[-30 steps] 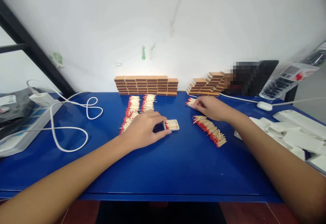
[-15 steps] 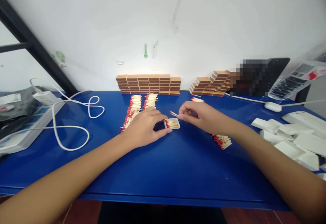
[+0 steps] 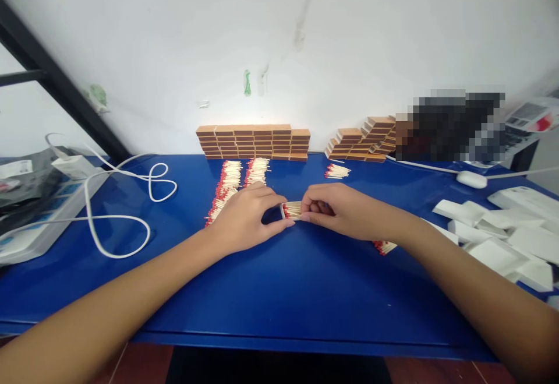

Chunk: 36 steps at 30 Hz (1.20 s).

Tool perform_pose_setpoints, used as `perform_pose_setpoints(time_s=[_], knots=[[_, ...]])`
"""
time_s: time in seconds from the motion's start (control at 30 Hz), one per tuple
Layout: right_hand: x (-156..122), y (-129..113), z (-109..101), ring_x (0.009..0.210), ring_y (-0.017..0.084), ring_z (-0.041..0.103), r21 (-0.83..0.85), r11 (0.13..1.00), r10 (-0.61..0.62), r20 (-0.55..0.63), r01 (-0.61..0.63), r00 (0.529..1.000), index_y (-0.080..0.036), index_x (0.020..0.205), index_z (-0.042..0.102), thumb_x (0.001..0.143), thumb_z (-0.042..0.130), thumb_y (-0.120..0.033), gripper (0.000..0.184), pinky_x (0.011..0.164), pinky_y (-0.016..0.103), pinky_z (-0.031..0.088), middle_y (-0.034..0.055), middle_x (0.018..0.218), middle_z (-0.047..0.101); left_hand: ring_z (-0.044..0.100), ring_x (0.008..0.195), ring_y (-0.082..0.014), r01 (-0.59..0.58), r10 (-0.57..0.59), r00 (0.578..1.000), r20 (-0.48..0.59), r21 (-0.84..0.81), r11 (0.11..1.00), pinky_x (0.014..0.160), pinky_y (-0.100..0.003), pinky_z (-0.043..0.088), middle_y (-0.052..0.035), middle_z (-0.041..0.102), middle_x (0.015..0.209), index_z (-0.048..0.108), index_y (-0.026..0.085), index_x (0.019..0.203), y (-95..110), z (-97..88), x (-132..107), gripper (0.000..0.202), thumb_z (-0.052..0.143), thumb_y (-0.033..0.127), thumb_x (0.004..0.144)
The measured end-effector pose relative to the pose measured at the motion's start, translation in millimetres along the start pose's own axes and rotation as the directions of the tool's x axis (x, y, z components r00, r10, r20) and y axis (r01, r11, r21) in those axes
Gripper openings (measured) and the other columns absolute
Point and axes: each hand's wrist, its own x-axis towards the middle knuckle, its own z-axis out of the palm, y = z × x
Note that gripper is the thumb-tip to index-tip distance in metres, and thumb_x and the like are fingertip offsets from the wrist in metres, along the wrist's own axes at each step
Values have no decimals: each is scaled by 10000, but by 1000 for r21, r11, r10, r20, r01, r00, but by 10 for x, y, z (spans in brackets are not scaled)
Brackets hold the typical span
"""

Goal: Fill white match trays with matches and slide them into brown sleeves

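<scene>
My left hand (image 3: 244, 215) grips the left end of a small white matchbox tray (image 3: 282, 211) between thumb and fingers. Red-headed matches (image 3: 292, 210) lie in the tray, heads to the left. At the tray's right end my right hand (image 3: 334, 209) is closed in a pinch on the matches' plain ends, covering that end. Two long rows of matches (image 3: 230, 177) lie behind and beside my left hand. Beyond my right hand is a small pile of matches (image 3: 337, 171); another pile (image 3: 384, 247) shows partly under my right forearm.
Stacked brown matchboxes (image 3: 253, 142) stand along the wall, with a second, stepped stack (image 3: 367, 139) farther right. White trays (image 3: 502, 232) lie heaped at the right. A power strip (image 3: 52, 215) and white cable (image 3: 94, 221) occupy the left of the blue table (image 3: 271, 296).
My right hand has moved slightly left and down, bringing the couple of matches it held to the tray. The left hand keeps its grip on the tray.
</scene>
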Motion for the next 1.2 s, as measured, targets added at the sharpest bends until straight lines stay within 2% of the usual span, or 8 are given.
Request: perform_pose_setpoints(time_s=[0.2,0.33,0.47,0.53,0.7,0.77,0.93,1.2], knots=[[6,14,-6,715,182,566,-22,1000,-12,-37,11,999,-239,933,703,993,593,-417,218,636,314,425,29,820,671,681,995,-272,3,-3,1000,5,5,1000,852,-421,541,-72,746,1023,741,200,1172,2,-10,7,312,764,432,965],[5,53,-134,727,194,597,-41,999,3,-117,-8,993,-237,939,726,994,578,-450,264,652,323,440,49,847,712,683,960,-265,10,-11,1000,13,13,1000,838,-420,544,-62,741,991,743,204,1167,16,-9,9,299,762,425,967],[-41,349,-394,685,204,607,-161,971,123,-290,-175,949,-220,915,731,972,589,-452,278,635,342,423,66,795,731,689,1003,-270,-8,8,1000,-7,13,1000,845,-422,547,-70,753,1034,732,205,1195,17,-9,2,307,737,430,986],[-83,534,-516,648,200,593,-232,935,188,-318,-269,929,-217,849,723,926,635,-421,235,616,346,409,67,752,723,692,1005,-269,-2,2,1000,0,12,1000,843,-423,550,-73,754,1050,734,212,1189,12,-10,1,301,735,435,986],[-186,757,-683,668,193,628,-199,922,301,-168,-331,939,-223,918,764,846,721,-374,173,619,330,449,48,763,730,688,981,-268,19,-19,1000,8,18,1000,860,-427,557,-71,743,1023,748,220,1157,2,-16,6,288,748,441,972],[-201,771,-696,684,198,637,-186,918,330,-132,-351,935,-214,935,769,834,743,-374,191,628,335,458,55,785,738,686,978,-267,18,-18,1000,3,20,1000,867,-428,555,-69,742,1020,746,219,1160,-2,-16,4,286,746,436,974],[-118,851,-605,712,213,641,-215,926,245,-285,-311,927,-205,945,756,896,645,-337,179,673,353,467,62,791,742,685,998,-273,-11,10,1000,11,16,1000,848,-432,553,-72,750,1036,738,205,1172,-7,-10,-2,288,740,422,982],[32,843,-409,697,211,630,-205,945,187,-304,-256,934,-217,849,718,879,632,-350,161,645,322,449,57,780,747,689,1012,-278,-11,11,1000,6,21,1000,851,-427,551,-71,749,1038,732,217,1179,0,0,-4,292,738,433,983]])
